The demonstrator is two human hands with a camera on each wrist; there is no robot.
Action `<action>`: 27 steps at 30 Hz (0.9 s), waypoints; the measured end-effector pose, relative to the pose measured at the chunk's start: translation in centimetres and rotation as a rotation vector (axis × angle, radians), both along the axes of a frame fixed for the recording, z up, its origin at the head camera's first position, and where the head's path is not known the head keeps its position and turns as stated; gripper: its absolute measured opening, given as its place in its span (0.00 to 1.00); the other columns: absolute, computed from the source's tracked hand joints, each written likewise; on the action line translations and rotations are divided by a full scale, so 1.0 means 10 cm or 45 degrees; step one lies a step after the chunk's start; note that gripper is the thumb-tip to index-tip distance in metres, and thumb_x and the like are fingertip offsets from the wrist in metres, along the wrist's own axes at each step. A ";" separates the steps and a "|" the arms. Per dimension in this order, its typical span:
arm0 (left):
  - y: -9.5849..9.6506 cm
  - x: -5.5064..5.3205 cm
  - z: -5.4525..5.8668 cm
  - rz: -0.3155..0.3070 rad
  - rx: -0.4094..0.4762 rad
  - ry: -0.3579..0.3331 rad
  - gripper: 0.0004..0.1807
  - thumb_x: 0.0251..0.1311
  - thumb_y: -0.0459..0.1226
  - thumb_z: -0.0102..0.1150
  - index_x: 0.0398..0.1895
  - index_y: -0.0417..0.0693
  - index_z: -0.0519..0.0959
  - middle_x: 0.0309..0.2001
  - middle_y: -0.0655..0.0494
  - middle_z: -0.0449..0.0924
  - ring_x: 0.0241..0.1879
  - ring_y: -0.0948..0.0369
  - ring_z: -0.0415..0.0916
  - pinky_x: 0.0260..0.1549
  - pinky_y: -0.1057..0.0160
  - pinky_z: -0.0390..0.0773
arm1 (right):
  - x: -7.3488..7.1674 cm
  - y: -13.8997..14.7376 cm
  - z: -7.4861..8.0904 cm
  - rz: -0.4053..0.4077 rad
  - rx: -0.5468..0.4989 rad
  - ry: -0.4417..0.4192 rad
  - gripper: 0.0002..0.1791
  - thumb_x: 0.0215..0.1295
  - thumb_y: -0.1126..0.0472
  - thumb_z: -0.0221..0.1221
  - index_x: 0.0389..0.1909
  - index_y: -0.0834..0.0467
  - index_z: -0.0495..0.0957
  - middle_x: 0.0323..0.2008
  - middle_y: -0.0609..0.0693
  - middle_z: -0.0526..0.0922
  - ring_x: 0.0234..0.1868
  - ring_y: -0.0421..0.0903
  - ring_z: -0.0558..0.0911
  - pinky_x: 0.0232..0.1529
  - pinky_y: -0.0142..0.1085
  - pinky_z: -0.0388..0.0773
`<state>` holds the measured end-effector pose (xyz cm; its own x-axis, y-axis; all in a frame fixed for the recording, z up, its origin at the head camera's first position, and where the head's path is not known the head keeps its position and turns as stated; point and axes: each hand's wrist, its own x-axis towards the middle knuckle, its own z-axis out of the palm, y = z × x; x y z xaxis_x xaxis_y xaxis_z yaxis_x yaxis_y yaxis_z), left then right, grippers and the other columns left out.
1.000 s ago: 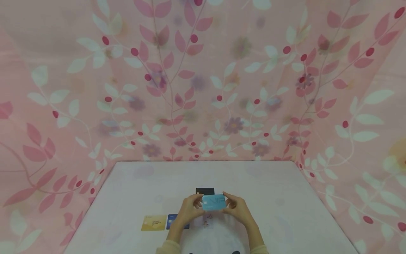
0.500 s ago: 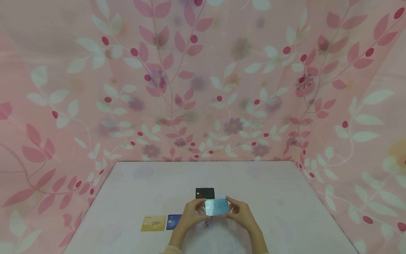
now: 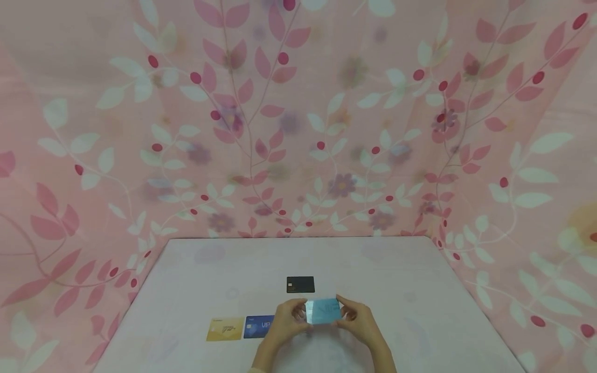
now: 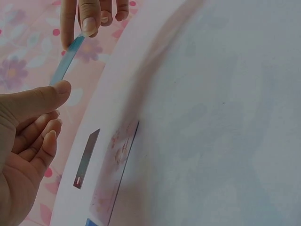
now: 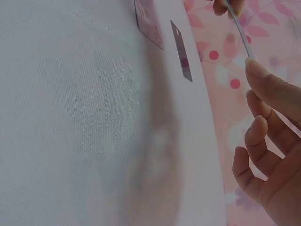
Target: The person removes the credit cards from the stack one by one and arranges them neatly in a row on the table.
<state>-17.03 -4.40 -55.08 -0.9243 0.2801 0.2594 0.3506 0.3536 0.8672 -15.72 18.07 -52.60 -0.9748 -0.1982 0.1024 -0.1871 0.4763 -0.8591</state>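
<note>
A light blue card (image 3: 324, 311) is held up above the table between both hands, its face turned to the head view. My left hand (image 3: 290, 319) pinches its left end, and my right hand (image 3: 359, 322) pinches the right end. In the left wrist view the same card (image 4: 68, 59) appears nearly edge-on, with the left thumb on its near end. On the table beyond the hands lies a black card (image 3: 300, 284). A pale card with a pink pattern (image 4: 115, 165) lies flat below; in the head view the hands hide it.
Left of the hands, a gold card (image 3: 224, 329) and a blue VIP card (image 3: 258, 327) lie side by side, the blue one partly covered by the left hand. The white table (image 3: 186, 274) meets pink floral cloth walls (image 3: 298, 129) at the back and sides.
Both hands have brought the light blue card nearer and slightly right, still gripping both ends. The black card is now uncovered. Glare on the blue card has shifted.
</note>
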 end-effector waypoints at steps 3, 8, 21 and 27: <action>0.02 0.02 -0.02 0.003 -0.015 0.015 0.32 0.32 0.28 0.75 0.47 0.28 0.76 0.33 0.50 0.80 0.29 0.66 0.73 0.29 0.70 0.76 | 0.02 0.02 -0.01 0.003 0.007 -0.007 0.37 0.41 0.65 0.72 0.57 0.68 0.72 0.29 0.53 0.80 0.25 0.35 0.70 0.26 0.27 0.71; 0.05 0.04 -0.09 0.002 -0.057 0.035 0.32 0.31 0.29 0.76 0.46 0.29 0.76 0.34 0.50 0.81 0.31 0.65 0.74 0.30 0.70 0.76 | 0.06 0.05 -0.05 -0.001 0.006 -0.043 0.37 0.41 0.65 0.72 0.57 0.68 0.72 0.29 0.52 0.80 0.25 0.36 0.71 0.27 0.28 0.72; 0.08 0.09 -0.21 -0.004 -0.124 -0.114 0.32 0.32 0.31 0.75 0.47 0.30 0.76 0.35 0.49 0.80 0.30 0.65 0.72 0.31 0.68 0.75 | 0.08 0.08 -0.27 0.040 -0.020 -0.054 0.39 0.40 0.65 0.72 0.57 0.71 0.71 0.28 0.56 0.80 0.24 0.35 0.72 0.26 0.28 0.73; 0.07 0.08 -0.24 -0.008 -0.129 -0.115 0.31 0.32 0.30 0.74 0.46 0.29 0.76 0.32 0.53 0.78 0.27 0.69 0.68 0.28 0.69 0.73 | 0.06 0.10 -0.36 0.067 -0.031 -0.038 0.39 0.40 0.65 0.72 0.57 0.71 0.70 0.28 0.56 0.80 0.25 0.34 0.74 0.29 0.28 0.74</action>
